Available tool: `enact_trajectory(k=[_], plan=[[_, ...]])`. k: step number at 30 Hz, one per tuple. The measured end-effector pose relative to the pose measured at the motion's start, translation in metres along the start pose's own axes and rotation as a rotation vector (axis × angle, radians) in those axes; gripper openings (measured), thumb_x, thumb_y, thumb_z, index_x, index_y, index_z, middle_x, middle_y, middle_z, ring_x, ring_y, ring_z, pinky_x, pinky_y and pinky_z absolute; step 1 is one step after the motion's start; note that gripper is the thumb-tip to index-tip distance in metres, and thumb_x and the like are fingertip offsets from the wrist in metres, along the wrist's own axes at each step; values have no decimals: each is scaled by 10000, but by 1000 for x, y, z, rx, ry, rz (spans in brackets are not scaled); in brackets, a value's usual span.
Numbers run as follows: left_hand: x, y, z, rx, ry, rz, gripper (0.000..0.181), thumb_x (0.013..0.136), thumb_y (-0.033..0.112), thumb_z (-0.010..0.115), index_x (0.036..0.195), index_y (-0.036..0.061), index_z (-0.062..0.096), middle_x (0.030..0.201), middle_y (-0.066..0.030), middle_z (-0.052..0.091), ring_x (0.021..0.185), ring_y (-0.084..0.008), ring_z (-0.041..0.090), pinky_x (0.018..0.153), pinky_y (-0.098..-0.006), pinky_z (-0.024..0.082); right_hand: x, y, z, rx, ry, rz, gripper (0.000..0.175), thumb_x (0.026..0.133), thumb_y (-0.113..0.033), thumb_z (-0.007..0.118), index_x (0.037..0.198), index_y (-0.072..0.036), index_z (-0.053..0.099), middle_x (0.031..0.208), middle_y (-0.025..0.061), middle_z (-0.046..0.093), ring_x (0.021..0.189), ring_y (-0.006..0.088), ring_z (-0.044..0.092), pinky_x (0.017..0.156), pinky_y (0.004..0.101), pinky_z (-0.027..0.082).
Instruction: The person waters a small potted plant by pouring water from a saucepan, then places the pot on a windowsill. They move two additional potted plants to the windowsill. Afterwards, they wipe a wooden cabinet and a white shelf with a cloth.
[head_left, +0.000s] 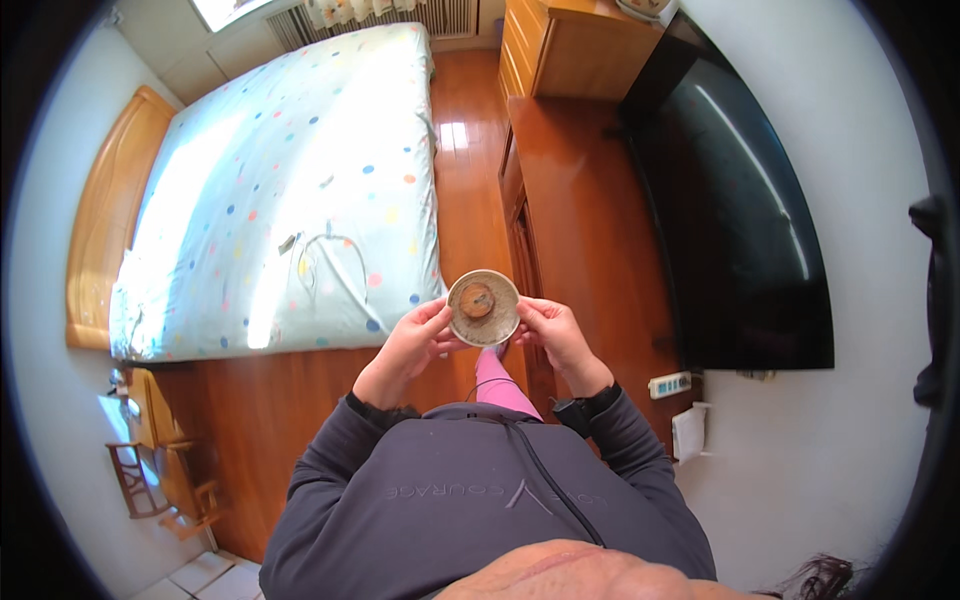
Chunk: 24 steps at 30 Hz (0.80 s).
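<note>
Between both hands, a small round bowl (485, 271) with a pale rim is held up in front of my body. Its inside looks grey-brown and gritty, and a round brown disc (476, 300) lies in it, off centre towards the upper left. My left hand (411, 341) grips the bowl's left edge, thumb on the rim and fingers under it. On the opposite edge, my right hand (559, 337) pinches the rim the same way. The underside is hidden.
A bed (300, 187) with a dotted sheet stands ahead left, a thin cable (365, 262) on it. To the right are a low wooden cabinet (585, 225), a large dark television (742, 225) and a power strip (670, 385). A wooden chair (135, 480) stands lower left.
</note>
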<state>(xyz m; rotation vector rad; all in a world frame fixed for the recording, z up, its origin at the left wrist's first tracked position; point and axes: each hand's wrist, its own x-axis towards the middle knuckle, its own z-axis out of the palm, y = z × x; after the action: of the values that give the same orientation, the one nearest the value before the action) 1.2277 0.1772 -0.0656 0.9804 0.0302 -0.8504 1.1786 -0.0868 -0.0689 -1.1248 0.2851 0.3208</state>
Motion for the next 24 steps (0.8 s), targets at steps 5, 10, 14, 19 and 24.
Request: enact_trajectory(k=[5,10,14,19,24], plan=[[92,67,-19,-51,15,0,474,1077,302,539,1435,-5,488,1342,-128,613,1208,-266,640,1007,-461,549,107,-55,-14,-30,-21,2,358,1033,-239,636,1292,8,665,867,8,710,727,61,656,674,200,551],[162,115,-33,-91,65,39,463,1071,300,542,1420,-1,499,1346,-132,610,1224,-287,629,1020,-490,533,188,-111,-24,-37,-40,58,364,1027,-238,646,1297,7,663,859,18,706,720,69,660,675,212,561],[213,162,-51,-82,77,35,457,1069,304,547,1413,5,507,1330,-121,623,1205,-275,640,1018,-486,535,258,-150,-23,-39,-61,61,352,1029,-229,642,1288,8,665,845,23,701,714,76,660,673,219,567],[291,228,-86,-65,75,40,454,1068,308,549,1407,8,512,1306,-115,639,1196,-258,646,1010,-483,542,357,-197,-21,-49,-41,84,321,1029,-224,641,1247,8,682,831,25,697,709,82,663,672,219,565],[361,293,-117,-55,41,68,467,1071,311,542,1415,-3,502,1327,-108,632,1196,-254,650,1000,-467,548,443,-239,-13,-46,-11,86,314,1020,-235,658,1210,12,691,796,14,682,684,75,655,641,205,554]])
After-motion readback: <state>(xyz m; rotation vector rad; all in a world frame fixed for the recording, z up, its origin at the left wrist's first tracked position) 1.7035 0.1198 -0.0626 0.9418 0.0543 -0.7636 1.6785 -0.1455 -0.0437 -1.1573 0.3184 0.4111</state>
